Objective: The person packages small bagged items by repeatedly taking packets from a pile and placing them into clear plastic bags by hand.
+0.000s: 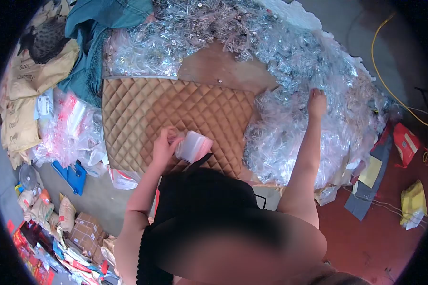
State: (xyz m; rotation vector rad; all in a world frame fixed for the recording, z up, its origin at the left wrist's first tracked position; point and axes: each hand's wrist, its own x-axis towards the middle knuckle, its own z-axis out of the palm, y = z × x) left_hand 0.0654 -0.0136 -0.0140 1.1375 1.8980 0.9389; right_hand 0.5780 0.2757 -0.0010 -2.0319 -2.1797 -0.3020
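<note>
My left hand (pixel 165 141) is over the brown quilted mat (pixel 133 118), its fingers curled together. Whatever they may hold is too small to make out. Just right of it, a stack of small clear zip bags (pixel 194 147) with a pinkish-red edge lies on the mat, close to my body. My right arm is stretched forward, and my right hand (pixel 317 103) is closed at a large heap of clear plastic packets (pixel 299 128). Its fingertips are hidden, so anything in them cannot be told. Many packets seem to contain thin metal pieces.
More packets (pixel 147 47) are heaped behind the mat, around a bare brown tabletop patch (pixel 223 69). Teal cloth (pixel 88 52), paper sacks (pixel 21 121) and reddish plastic bags (pixel 71 126) crowd the left. A yellow hose (pixel 376 61) and a yellow bag (pixel 413 204) lie on the right-hand floor.
</note>
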